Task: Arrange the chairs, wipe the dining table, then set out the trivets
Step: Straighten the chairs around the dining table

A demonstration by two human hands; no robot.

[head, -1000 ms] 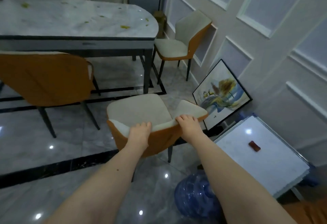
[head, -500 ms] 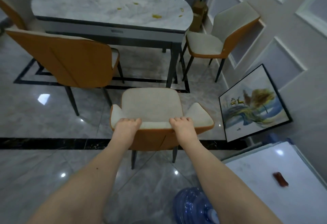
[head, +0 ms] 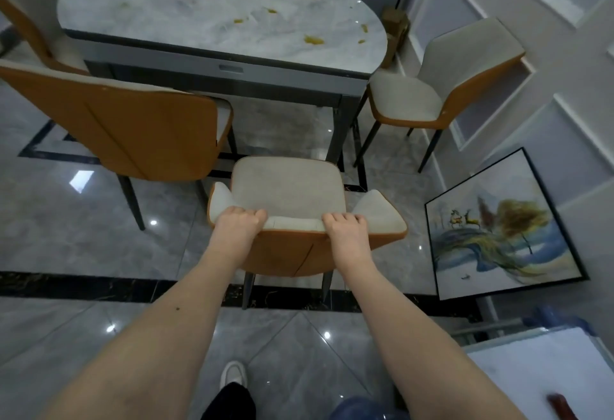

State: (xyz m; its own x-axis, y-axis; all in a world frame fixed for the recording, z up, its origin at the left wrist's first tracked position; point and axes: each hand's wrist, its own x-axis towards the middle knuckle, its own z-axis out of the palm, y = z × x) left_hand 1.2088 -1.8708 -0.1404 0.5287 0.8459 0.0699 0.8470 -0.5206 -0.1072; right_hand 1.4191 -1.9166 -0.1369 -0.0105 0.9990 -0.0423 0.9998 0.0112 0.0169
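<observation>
From the head camera, I have both hands on the backrest of the chair (head: 288,187) straight ahead. My left hand (head: 238,227) curls its fingers over the top edge of the back near its left wing; my right hand (head: 347,232) does the same near the right wing, so each grip is closed on that chair. The beige seat lies just beyond the two grips, facing the dining tabletop (head: 212,11).

Nothing in view works as a container that I can see into; a blue rounded shape below my right arm is too cut off to tell.

Counting chairs: the held one, an orange-backed chair (head: 133,130) up and left of my left grip with its seat under the tabletop edge, a corner chair (head: 432,87) up and right of my right grip beside the wall, and part of one more at the far left edge. I count roughly nine yellow stains (head: 314,40) spread across the marble tabletop.

Ahead of the grips, the seat's front edge stands near the tabletop's dark leg (head: 337,134), with open floor between the orange-backed chair and that leg. Right of my right grip, a framed painting (head: 498,230) leans on the wall, apart from the chair. Lower right, a white surface (head: 531,370) carries one small brown object (head: 561,403).
</observation>
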